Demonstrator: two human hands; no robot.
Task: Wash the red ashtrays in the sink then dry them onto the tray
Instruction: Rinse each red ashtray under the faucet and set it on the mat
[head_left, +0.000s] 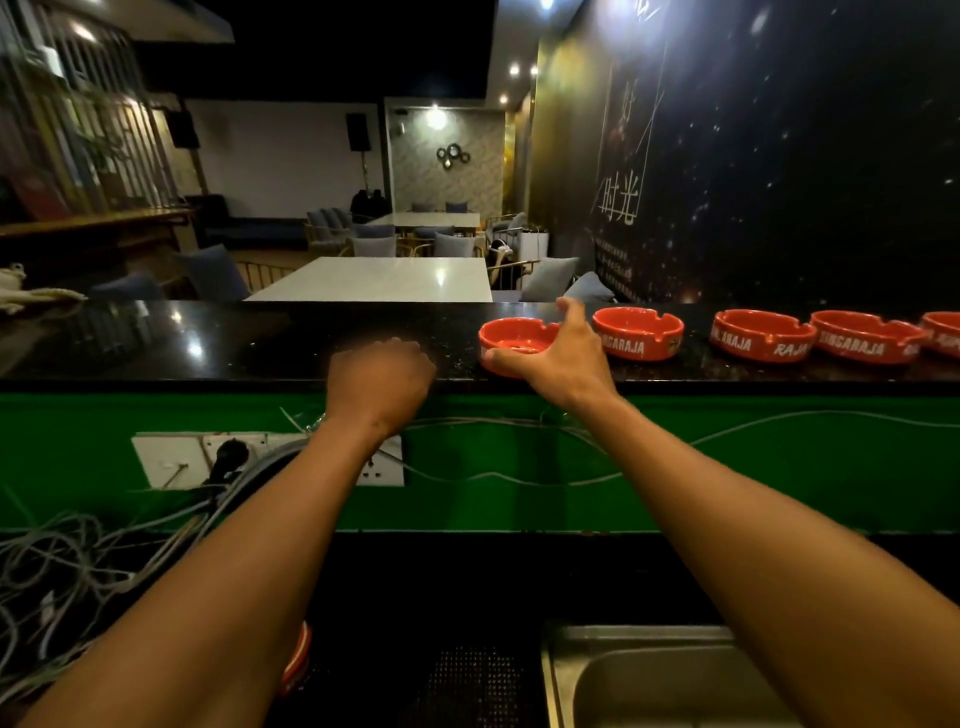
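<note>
The right hand (558, 353) was on the nearest ashtray (514, 343) at the left end of the row — thumb along its near wall, fingers reaching over the far rim, so it was grasping the dish where it sat on the black counter (208, 338). The left hand (382, 379) rested just to the left of that grip, knuckles up, fingers curled under and holding nothing that could be seen.

By my reading, the job had barely started. Just past the right fingertips sat a second ashtray (639, 332), then a third (761, 335), a fourth (867, 338) and the edge of a fifth (943, 332) at the frame's border, all on the counter and apparently not yet washed. The steel sink (649, 675) lay well below the hands, under the right forearm, with no ashtray visible in it. A sliver of something red (298, 660) peeked out beneath the left forearm — whether a washed ashtray, and whether on a tray, I could not tell. No drying tray was clearly visible.

Writing: white letters on the ashtray walls read partly as "NGARAJA", "ARAJA" and "RAJA" — the full brand was cut off. On the dark wall (779, 156) beyond the fingers, white Chinese characters read "时光"; the smaller text beneath was too fine to read.
</note>
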